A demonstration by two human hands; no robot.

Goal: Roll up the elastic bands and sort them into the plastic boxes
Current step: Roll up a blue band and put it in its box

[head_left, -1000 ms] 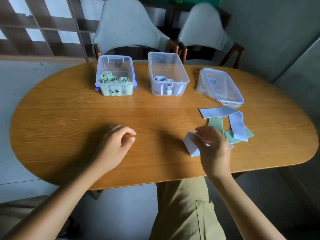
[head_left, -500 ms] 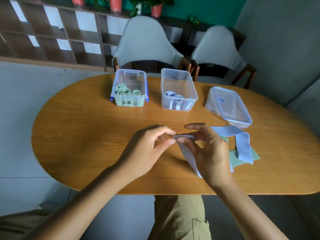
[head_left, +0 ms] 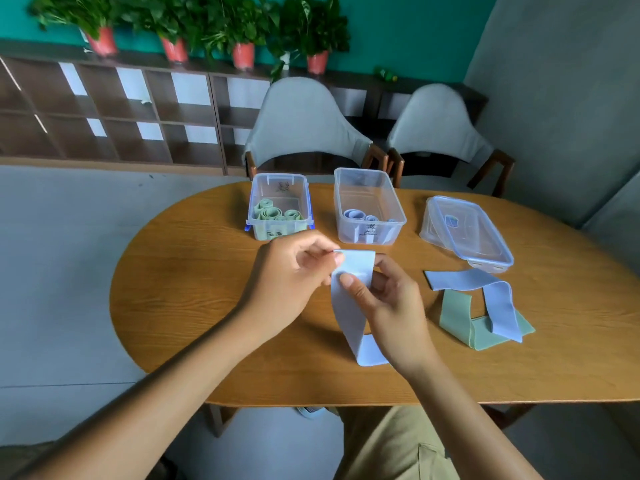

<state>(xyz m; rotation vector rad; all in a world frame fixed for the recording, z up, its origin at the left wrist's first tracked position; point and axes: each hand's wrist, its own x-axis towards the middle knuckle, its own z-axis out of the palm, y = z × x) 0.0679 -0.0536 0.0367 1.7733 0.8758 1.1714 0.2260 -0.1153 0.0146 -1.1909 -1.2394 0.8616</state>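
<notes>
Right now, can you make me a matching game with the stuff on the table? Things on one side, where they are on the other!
Things:
1. green rolls
2. blue rolls
3. lid
4. long blue band

Places:
A. pinched in the left hand and right hand
B. flat on the table, far right
C. in the box with blue clips
D. in the clear middle box

Pairs: 1-C, 2-D, 3-B, 4-A

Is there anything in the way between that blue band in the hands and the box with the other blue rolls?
Nothing visible. Both hands, left and right, pinch the blue band just in front of the lidless box of blue rolls. Only bare table lies between. The loose lid sits off to the right.
</notes>
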